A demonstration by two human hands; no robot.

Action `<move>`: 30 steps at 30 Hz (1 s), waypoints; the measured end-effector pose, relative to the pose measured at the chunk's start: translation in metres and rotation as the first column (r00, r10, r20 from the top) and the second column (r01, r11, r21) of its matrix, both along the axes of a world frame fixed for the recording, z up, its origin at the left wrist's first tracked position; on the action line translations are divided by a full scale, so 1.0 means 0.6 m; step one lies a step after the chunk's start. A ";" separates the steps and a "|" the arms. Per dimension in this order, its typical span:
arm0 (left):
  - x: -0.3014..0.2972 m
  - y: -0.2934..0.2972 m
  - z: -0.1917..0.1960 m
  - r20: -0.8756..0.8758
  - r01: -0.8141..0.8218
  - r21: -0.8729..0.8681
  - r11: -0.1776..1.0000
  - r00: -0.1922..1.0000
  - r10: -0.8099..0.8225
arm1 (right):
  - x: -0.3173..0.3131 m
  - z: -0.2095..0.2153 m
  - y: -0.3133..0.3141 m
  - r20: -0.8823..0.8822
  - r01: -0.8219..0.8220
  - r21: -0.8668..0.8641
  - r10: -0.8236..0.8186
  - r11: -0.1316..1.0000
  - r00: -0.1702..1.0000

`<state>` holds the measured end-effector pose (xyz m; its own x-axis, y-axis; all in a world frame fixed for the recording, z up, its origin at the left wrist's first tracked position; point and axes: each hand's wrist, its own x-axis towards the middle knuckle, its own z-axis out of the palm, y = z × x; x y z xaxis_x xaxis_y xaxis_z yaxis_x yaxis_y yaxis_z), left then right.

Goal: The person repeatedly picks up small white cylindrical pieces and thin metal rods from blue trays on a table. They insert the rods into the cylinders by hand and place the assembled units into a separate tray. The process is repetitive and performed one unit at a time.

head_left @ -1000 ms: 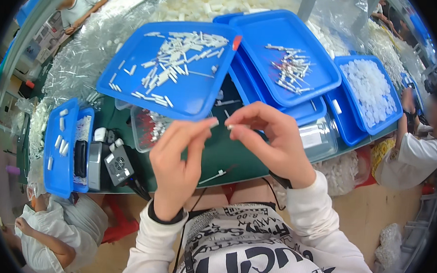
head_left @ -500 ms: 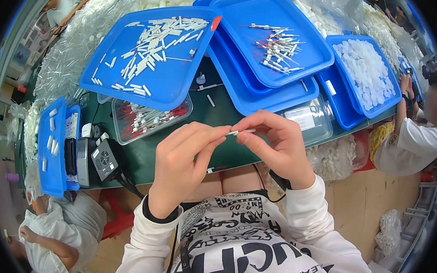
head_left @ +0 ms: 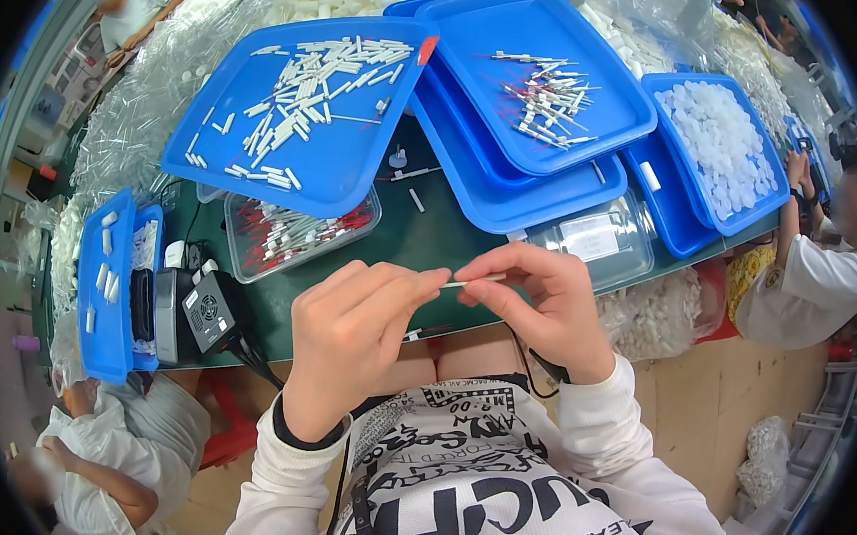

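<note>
Both hands meet over the near edge of the table at a thin white stick (head_left: 457, 284). My left hand (head_left: 346, 326) is closed, thumb and fingertips pinching its left end. My right hand (head_left: 549, 304) pinches the other end between thumb and forefinger. The fingertips hide much of the stick. Beyond my left hand, a clear plastic box (head_left: 233, 251) holds many slim parts with white and red on them. A blue tray (head_left: 341, 179) partly covers that box and carries a pile of short white tubes (head_left: 312, 89).
Another blue tray (head_left: 471, 59) bears white sticks with red strands, on stacked trays. White discs (head_left: 716, 143) fill a tray at right. A lidded clear box (head_left: 631, 246) stands near my right hand. A black device (head_left: 212, 315) sits at left. Co-workers sit on both sides.
Both hands have come slightly lower and nearer to me, still pinching the stick. The stick now lies flatter between the fingertips. The whole view has shifted a little.
</note>
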<state>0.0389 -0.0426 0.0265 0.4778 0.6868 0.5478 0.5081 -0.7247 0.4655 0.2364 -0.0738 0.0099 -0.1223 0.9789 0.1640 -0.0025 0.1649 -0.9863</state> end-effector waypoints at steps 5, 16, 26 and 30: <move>0.000 -0.004 -0.005 -0.052 0.040 0.057 0.998 0.998 -0.037 | 0.001 -0.012 -0.004 0.094 -0.016 0.083 0.008 0.996 0.996; -0.032 -0.004 -0.004 0.064 -0.044 -0.161 0.986 0.996 0.055 | -0.020 -0.049 -0.001 -0.118 0.172 -0.159 -0.191 0.972 0.974; -0.059 -0.006 -0.075 -0.283 -0.021 -0.518 0.855 0.948 -0.148 | -0.006 -0.056 0.002 -0.624 -0.138 -0.408 -0.166 0.902 0.764; -0.047 0.012 -0.086 -0.285 -0.139 -0.425 0.894 0.958 0.014 | -0.004 -0.055 0.001 -0.669 -0.195 -0.402 -0.142 0.895 0.730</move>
